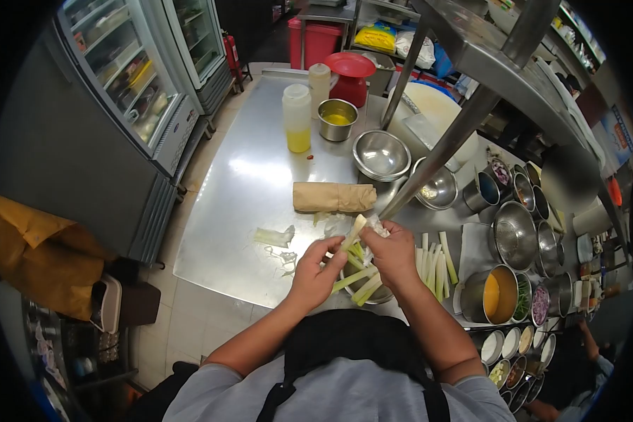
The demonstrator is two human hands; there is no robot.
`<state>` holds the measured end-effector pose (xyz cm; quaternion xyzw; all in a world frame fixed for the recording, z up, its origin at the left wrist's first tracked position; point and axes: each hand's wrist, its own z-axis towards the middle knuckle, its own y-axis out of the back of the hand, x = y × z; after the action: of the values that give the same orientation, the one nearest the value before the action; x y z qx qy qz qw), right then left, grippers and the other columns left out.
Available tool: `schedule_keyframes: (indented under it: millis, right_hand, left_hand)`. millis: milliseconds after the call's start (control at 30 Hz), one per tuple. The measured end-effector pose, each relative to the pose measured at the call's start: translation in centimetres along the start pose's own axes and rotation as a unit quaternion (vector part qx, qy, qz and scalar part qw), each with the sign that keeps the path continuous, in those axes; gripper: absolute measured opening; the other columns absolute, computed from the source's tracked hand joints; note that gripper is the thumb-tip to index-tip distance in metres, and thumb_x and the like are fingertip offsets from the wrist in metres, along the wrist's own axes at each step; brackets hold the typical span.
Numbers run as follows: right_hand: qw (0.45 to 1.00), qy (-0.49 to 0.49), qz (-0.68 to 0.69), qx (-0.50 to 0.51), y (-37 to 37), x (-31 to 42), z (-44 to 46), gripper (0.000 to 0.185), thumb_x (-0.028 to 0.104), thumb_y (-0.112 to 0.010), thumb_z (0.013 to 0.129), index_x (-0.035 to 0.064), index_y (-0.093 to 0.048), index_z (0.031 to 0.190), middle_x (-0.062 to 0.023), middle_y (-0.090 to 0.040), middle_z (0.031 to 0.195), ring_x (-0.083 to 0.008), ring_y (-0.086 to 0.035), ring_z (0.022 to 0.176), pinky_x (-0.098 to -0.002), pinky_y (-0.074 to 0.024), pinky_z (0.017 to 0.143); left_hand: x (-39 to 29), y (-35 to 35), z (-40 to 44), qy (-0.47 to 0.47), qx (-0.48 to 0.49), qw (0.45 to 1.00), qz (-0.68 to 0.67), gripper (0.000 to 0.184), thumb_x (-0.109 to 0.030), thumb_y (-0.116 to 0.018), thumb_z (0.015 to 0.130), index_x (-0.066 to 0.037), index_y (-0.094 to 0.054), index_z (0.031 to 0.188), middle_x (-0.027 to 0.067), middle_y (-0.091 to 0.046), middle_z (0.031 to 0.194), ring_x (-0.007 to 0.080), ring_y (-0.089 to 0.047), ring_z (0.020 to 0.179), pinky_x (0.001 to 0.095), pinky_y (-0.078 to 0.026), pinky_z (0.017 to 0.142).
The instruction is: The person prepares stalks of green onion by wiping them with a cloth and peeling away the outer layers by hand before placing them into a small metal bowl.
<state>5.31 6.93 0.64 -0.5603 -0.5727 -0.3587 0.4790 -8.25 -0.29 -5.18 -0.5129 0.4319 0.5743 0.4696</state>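
Stalk in narrow grip of left hand and right hand, beside more stalks

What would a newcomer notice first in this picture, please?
Probably the bright red scale-like device at the far end of the steel table. Then the eye may drop to the left hand and right hand at a pale stalk, with a brown paper bundle just beyond them.
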Motion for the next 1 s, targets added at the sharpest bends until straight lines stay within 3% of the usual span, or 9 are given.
schedule_keyframes:
  millis: [100, 167, 233, 400, 533, 633, 700, 833, 1000]
  right_hand:
    - [0.975, 0.100, -0.197, 0.013, -0.6, -0.8, -0.4, 0.024, 0.017, -0.067, 0.081, -0.0066, -0.067, 0.085, -0.0066, -0.065, 0.071, -0.0071, -0.057, 0.063, -0.0251, -0.0454, 0.056]
    - [0.960, 0.155, -0.229, 0.032, -1.2, -0.8, -0.8, 0.026, 0.019, -0.068, 0.081, -0.0069, -0.066, 0.081, -0.0030, -0.061, 0.063, -0.0058, -0.053, 0.060, -0.0258, -0.0437, 0.054]
    - [0.961, 0.101, -0.249, 0.062, -1.1, 0.2, -1.2, 0.026, 0.019, -0.069, 0.080, -0.0063, -0.066, 0.083, -0.0043, -0.063, 0.067, -0.0058, -0.052, 0.059, -0.0262, -0.0424, 0.053]
    - [0.987, -0.104, 0.074, 0.092, -1.1, -1.1, -0.9, 0.015, 0.014, -0.068, 0.081, 0.0014, -0.062, 0.086, -0.0016, -0.058, 0.065, -0.0072, -0.050, 0.048, -0.0220, -0.0363, 0.042]
    - [0.979, -0.126, 0.153, 0.040, -0.8, -1.4, -0.5, 0.010, 0.011, -0.066, 0.083, 0.0039, -0.059, 0.085, 0.0014, -0.052, 0.060, -0.0084, -0.047, 0.044, -0.0204, -0.0329, 0.039]
    - [0.988, -0.055, 0.138, 0.047, 0.2, -0.8, -0.1, 0.013, 0.014, -0.067, 0.083, 0.0027, -0.063, 0.085, 0.0001, -0.056, 0.063, -0.0064, -0.047, 0.046, -0.0201, -0.0331, 0.041]
    - [0.993, -0.046, -0.091, 0.062, -0.2, -0.2, -1.1, 0.018, 0.019, -0.069, 0.082, 0.0010, -0.067, 0.085, -0.0009, -0.061, 0.067, -0.0057, -0.050, 0.053, -0.0221, -0.0385, 0.046]
    - [0.951, 0.084, -0.274, 0.115, -2.2, -0.4, -1.3, 0.027, 0.023, -0.071, 0.081, -0.0031, -0.068, 0.085, -0.0040, -0.063, 0.068, -0.0079, -0.054, 0.063, -0.0276, -0.0449, 0.057]
    - [0.960, 0.115, -0.239, 0.094, -3.0, -0.5, -1.1, 0.029, 0.025, -0.072, 0.081, -0.0039, -0.068, 0.084, -0.0058, -0.063, 0.065, -0.0092, -0.055, 0.061, -0.0285, -0.0451, 0.057]
  left_hand:
    - [-2.1, 0.0, 1.3, -0.120, -0.070, 0.985, 0.099, 0.026, -0.016, -0.062, 0.091, -0.001, -0.061, 0.112, 0.0048, -0.060, 0.099, 0.0111, -0.055, 0.087, 0.0262, -0.046, 0.073]
    - [-3.1, 0.6, 2.1, -0.066, -0.062, 0.989, 0.113, 0.022, -0.017, -0.065, 0.089, -0.001, -0.065, 0.104, 0.0056, -0.061, 0.094, 0.0090, -0.054, 0.082, 0.0247, -0.045, 0.071]
    - [-2.1, 1.9, 2.9, -0.015, -0.019, 0.997, 0.075, 0.020, -0.019, -0.065, 0.089, -0.001, -0.067, 0.098, 0.0038, -0.060, 0.085, 0.0080, -0.053, 0.077, 0.0238, -0.044, 0.069]
    - [-1.1, 1.8, 2.5, 0.015, 0.040, 0.999, -0.033, 0.023, -0.022, -0.055, 0.097, 0.000, -0.060, 0.103, 0.0020, -0.059, 0.082, 0.0077, -0.052, 0.076, 0.0233, -0.044, 0.070]
    - [0.2, 2.5, 3.0, 0.009, -0.049, 0.985, -0.167, 0.024, -0.023, -0.048, 0.099, -0.001, -0.056, 0.102, 0.0009, -0.058, 0.084, 0.0080, -0.052, 0.076, 0.0240, -0.044, 0.072]
    - [0.4, 5.0, 3.5, 0.028, -0.131, 0.963, -0.232, 0.025, -0.022, -0.051, 0.098, 0.000, -0.059, 0.105, 0.0031, -0.061, 0.086, 0.0092, -0.053, 0.075, 0.0246, -0.045, 0.070]
    - [-0.1, 5.7, 3.0, 0.063, -0.093, 0.987, -0.118, 0.027, -0.025, -0.058, 0.095, 0.001, -0.063, 0.100, 0.0009, -0.061, 0.078, 0.0070, -0.053, 0.069, 0.0222, -0.046, 0.066]
    - [-1.7, 4.3, 2.3, 0.073, -0.076, 0.989, -0.104, 0.027, -0.023, -0.067, 0.089, 0.003, -0.066, 0.096, 0.0015, -0.062, 0.073, 0.0067, -0.053, 0.062, 0.0207, -0.045, 0.057]
    - [-1.3, 5.3, 2.1, 0.054, -0.114, 0.990, -0.066, 0.025, -0.021, -0.069, 0.087, 0.003, -0.067, 0.095, 0.0023, -0.062, 0.069, 0.0064, -0.055, 0.063, 0.0208, -0.044, 0.055]
